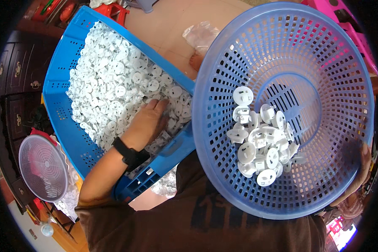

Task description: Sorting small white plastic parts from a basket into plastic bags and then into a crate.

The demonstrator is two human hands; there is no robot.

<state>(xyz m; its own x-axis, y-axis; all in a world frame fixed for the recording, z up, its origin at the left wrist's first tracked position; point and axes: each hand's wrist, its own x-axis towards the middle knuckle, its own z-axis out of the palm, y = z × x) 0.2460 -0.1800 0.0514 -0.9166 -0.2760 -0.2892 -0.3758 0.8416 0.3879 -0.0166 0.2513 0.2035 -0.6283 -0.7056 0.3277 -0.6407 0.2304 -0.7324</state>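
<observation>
My left hand (149, 119), with a black band on its wrist, reaches into a heap of small white round plastic pieces (113, 80). Its fingers curl down around some of them, and the fingertips are hidden. The heap fills much of a large blue plastic crate (56, 90). At the right, my right hand (363, 161) grips the rim of a round blue-violet plastic basket (216, 84), its fingers partly hidden behind the wall. The basket is tilted toward me. A small cluster of the same white pieces (264, 143) lies on its lower left inside.
Left of the crate stands a pale violet basket (43, 168) near more white pieces. Dark drawers (19, 69) line the left side. A clear plastic bag (200, 35) lies on the tiled floor, with pink plastic (359, 42) at the upper right and a lit screen (342, 235) at the lower right.
</observation>
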